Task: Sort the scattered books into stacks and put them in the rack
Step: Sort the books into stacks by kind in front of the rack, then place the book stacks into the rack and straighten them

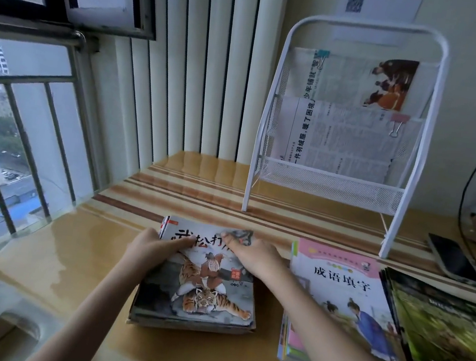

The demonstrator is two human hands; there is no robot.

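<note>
Your left hand (151, 249) and right hand (253, 258) both clasp the far edge of the tiger-cover book stack (197, 281), thumbs on top, on the glossy striped wooden desk (70, 249). Beside it lie a pink-covered stack (345, 300) and green books (445, 344). The white mesh rack (336, 181) behind holds clipped newspapers (342, 139); a phone (453, 260) lies right.

Desk (75, 256): glossy striped wood w/ reflections. On it, white rack (337, 175): painted metal tube + fine mesh, matt. Newsprint (348, 140) inside rack: matt paper. Tiger book (202, 278) in front of rack: glossy cover.
</note>
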